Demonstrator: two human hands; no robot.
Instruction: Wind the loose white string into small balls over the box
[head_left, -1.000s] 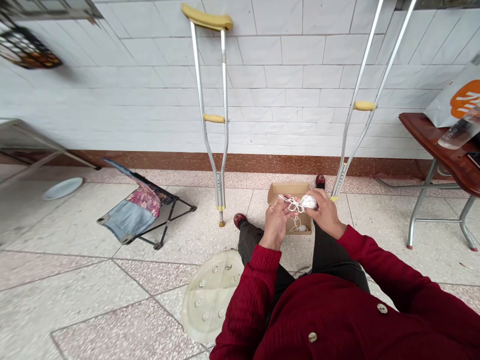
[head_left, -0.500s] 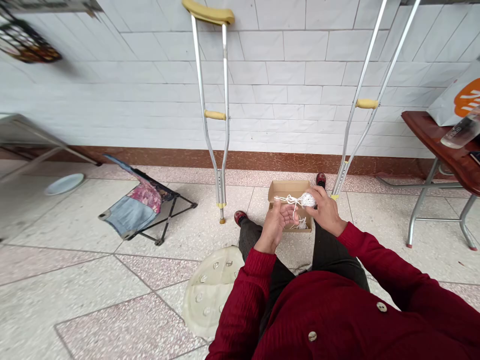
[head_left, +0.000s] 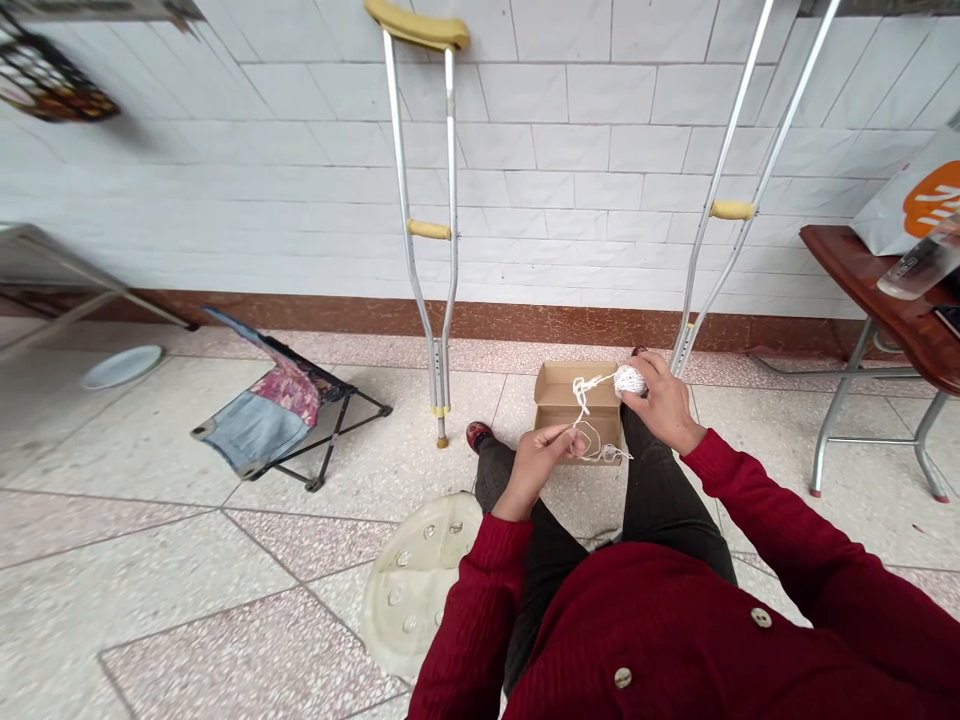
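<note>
A seated person's right hand (head_left: 666,402), fingers curled, grips a round ball of white yarn (head_left: 628,382) above the right edge of an open brown cardboard box (head_left: 561,388). The left hand (head_left: 541,462), lower and nearer the body, pinches a thin white strand (head_left: 583,392) between thumb and fingertips; it runs, loosely looped, up to the ball. Beyond the box, two silver metal crutches with yellow handgrips (head_left: 429,230) stand before a white tiled wall (head_left: 570,150); a blue-and-floral fabric folding chair (head_left: 259,425) sits at left.
</note>
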